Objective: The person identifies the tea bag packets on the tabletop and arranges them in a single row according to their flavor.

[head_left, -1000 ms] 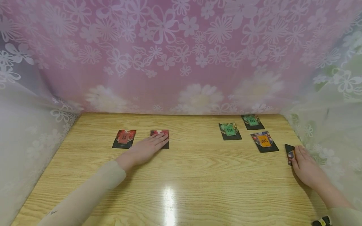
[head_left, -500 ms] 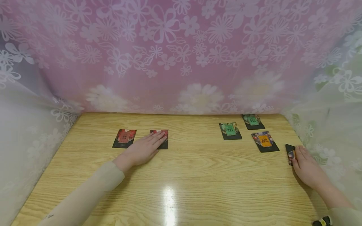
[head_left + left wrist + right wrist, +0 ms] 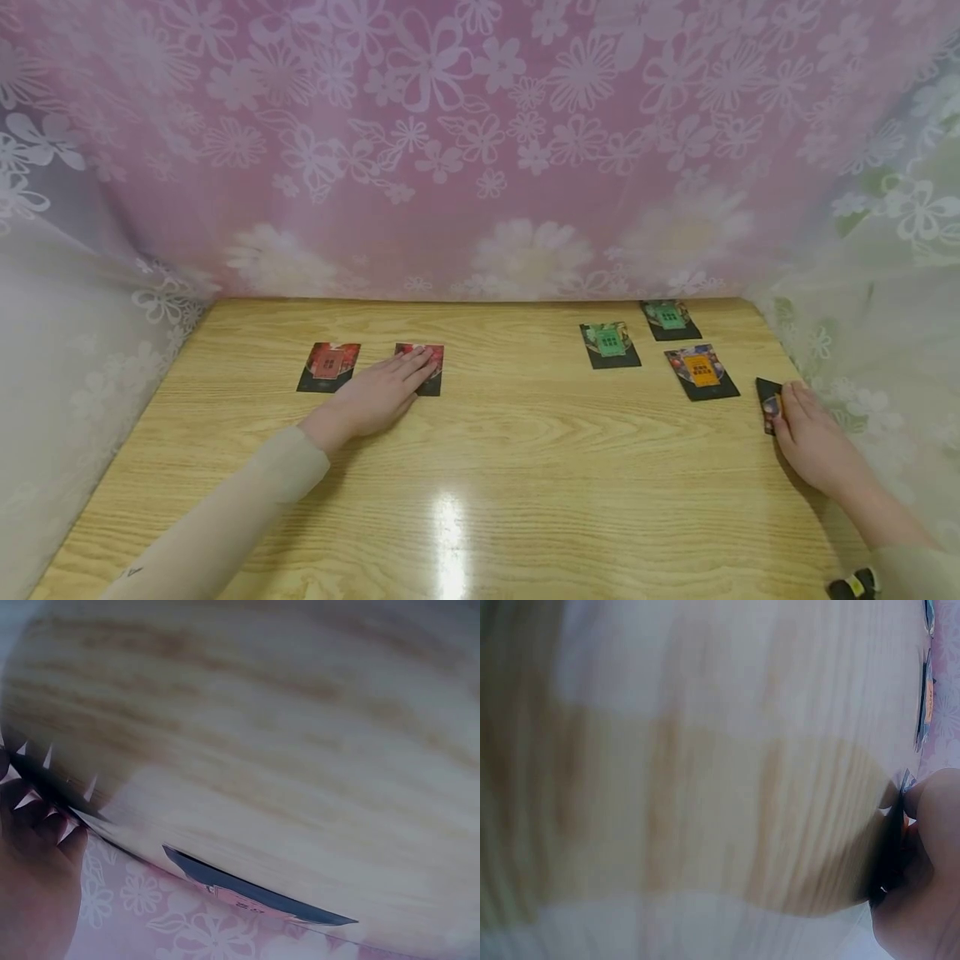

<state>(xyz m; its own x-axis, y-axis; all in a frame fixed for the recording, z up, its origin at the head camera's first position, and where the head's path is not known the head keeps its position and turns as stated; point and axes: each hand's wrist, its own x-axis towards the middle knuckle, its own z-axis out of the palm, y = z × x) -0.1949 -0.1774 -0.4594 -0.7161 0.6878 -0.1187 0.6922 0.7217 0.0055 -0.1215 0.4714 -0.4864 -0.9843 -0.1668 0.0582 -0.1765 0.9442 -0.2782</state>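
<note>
resting on a red-and-black packet [image 3: 432, 382], the left hand [image 3: 371, 400] has its fingers straight, clasping nothing. packet lies flat left of centre on the wood-grain table [image 3: 525, 483], partly covered by those fingers. second red packet [image 3: 328, 367] lies flat to its left, near the same hand.

right hand [image 3: 813, 442] at the table's right side, thumb and fingers touching a dark packet [image 3: 768, 408]; only the packet's left part shows, with a sliver of orange. cannot tell whether it is pinched or merely pressed.

orange-labelled packet [image 3: 702, 372] just left of that. nearer green packet [image 3: 611, 345] further left; rear green packet [image 3: 669, 320] by the pink floral curtain [image 3: 480, 167]. pale sleeves [image 3: 292, 467] on both arms.
</note>
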